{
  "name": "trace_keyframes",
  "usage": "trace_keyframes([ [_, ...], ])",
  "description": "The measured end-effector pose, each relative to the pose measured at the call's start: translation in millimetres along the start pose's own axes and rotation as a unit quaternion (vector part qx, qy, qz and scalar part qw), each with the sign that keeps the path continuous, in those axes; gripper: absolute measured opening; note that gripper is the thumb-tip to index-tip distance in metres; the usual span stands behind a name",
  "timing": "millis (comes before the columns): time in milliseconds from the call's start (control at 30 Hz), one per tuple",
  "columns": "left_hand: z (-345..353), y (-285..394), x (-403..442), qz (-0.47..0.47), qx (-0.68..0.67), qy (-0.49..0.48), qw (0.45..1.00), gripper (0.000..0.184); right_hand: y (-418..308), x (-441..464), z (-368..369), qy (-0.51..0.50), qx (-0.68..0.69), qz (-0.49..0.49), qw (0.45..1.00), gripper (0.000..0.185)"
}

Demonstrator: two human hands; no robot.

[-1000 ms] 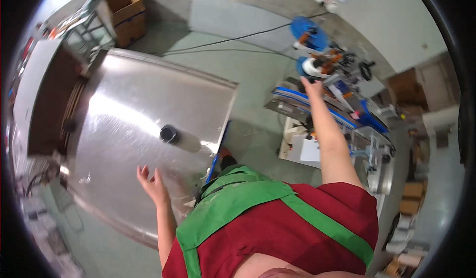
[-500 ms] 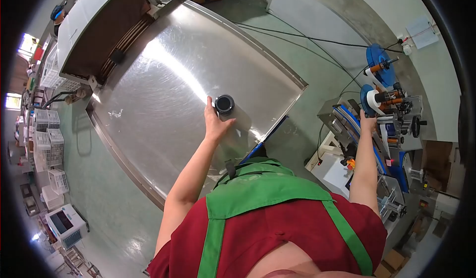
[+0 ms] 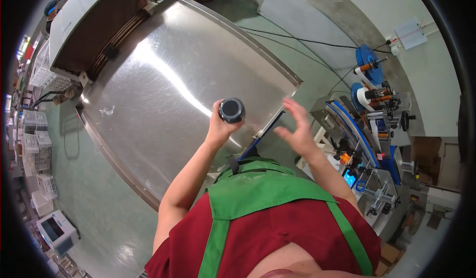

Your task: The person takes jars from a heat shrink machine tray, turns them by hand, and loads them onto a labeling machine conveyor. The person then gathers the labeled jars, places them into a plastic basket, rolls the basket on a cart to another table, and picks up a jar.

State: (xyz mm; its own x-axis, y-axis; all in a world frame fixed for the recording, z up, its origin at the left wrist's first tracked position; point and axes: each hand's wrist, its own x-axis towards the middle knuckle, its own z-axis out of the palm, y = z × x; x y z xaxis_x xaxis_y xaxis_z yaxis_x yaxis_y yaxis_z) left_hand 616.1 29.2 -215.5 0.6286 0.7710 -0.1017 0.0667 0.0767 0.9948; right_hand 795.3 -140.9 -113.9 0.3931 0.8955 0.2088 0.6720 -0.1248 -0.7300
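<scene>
My left hand (image 3: pixel 218 128) is wrapped round a dark jar with a round black lid (image 3: pixel 231 110), seen from above over the metal table (image 3: pixel 148 134). The jar's side is mostly hidden by its lid and my fingers. To the right of it, my right hand (image 3: pixel 298 129) is in the air by the table's corner, fingers and thumb apart, with nothing in it. A gap separates the two hands.
On the right stands a machine with a blue-edged belt (image 3: pixel 354 127), blue reels (image 3: pixel 369 62) and a small lit screen (image 3: pixel 350 177). A large white-topped unit (image 3: pixel 94 18) adjoins the table's far left. White baskets (image 3: pixel 35 151) line the left; black cables (image 3: pixel 302 39) run behind.
My right hand has come away from the machine's reel, moving left toward the table corner. The jar in my left hand has shifted slightly right and looks larger, closer to the camera.
</scene>
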Motion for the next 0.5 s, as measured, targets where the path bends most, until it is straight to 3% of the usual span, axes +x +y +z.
trace_keyframes([
  [67,5,48,-22,0.045,-0.028,-0.044,0.998,0.077,-43,14,3,-0.049,0.008,-0.049,0.998,0.091],
  [167,15,78,-41,0.103,-0.075,-0.078,0.989,0.079,-79,27,4,-0.076,0.066,-0.117,0.988,0.1],
  [333,17,114,-60,0.091,-0.063,-0.121,0.986,0.08,-91,32,6,-0.093,0.058,-0.154,0.982,0.096],
  [500,21,111,-64,0.155,-0.04,-0.117,0.98,0.077,-97,23,5,-0.065,0.056,-0.129,0.988,0.081],
])
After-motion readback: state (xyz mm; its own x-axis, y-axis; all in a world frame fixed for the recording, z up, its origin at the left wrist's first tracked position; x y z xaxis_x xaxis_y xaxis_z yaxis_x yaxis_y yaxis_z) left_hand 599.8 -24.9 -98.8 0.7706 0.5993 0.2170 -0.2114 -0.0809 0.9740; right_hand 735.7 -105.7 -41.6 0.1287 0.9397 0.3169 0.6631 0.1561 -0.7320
